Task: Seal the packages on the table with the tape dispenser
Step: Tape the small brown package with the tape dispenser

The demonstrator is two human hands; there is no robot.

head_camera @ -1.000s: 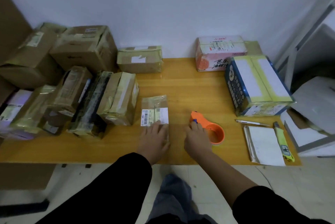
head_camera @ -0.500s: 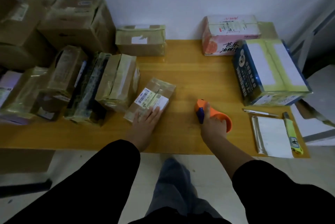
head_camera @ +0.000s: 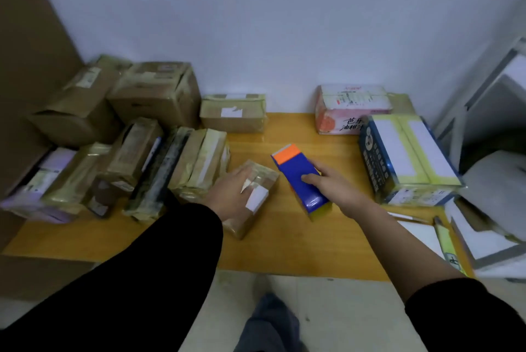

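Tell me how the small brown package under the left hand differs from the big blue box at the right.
The small brown package is plain brown with a white label; the blue box has printed blue sides and a white top with yellowish tape. The package looks much smaller than the blue box. The left hand rests on the package; no hand touches the blue box. Both lie on the wooden table.

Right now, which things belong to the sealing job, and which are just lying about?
Job: dispenser in right hand; small package under left hand; leaning packages; blue box; pink box.
Lying about: notepad; pen; yellow marker.
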